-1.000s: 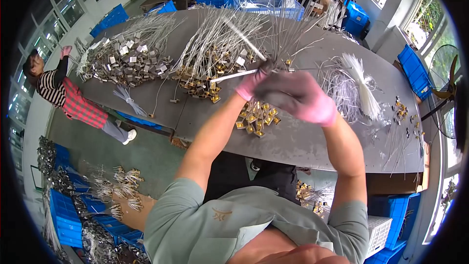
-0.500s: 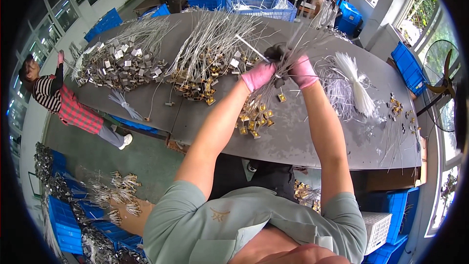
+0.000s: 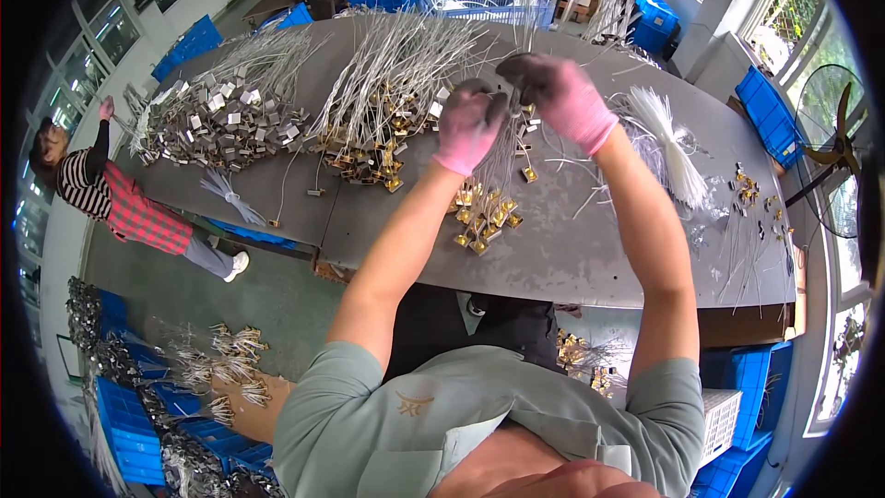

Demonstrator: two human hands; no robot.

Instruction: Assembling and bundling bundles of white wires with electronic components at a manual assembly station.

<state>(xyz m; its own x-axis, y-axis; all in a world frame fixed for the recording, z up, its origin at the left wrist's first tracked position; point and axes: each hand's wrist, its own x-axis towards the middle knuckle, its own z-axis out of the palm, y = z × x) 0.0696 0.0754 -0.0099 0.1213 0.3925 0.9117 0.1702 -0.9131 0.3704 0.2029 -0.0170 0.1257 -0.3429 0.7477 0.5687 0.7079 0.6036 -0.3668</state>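
Note:
Both my hands wear pink gloves with dark palms and fingers, raised over the table. My left hand (image 3: 472, 124) is closed at the left side of an upright bundle of thin grey wires (image 3: 501, 161). Clip-like brass-coloured metal ends (image 3: 484, 219) hang at its foot, low over or on the tabletop. My right hand (image 3: 564, 100) is higher, its fingers curled in at the upper part of the bundle; what they pinch is hidden. The wires' free ends stick up above the hands. Several loose brass-ended wires (image 3: 528, 171) dangle beneath the right hand.
Heaps of wires with metal ends (image 3: 369, 143) and grey-capped wires (image 3: 230, 124) cover the table's left. White ties (image 3: 668, 152) and small loose parts (image 3: 751, 203) lie right. A fan (image 3: 834, 152) stands beyond the right edge. A person in a striped top (image 3: 88, 175) stands far left.
My hands have shifted from gripping close around the bundle to one on each side, the right one higher. The bundle now hangs more upright. The white strip at my left hand no longer shows clearly.

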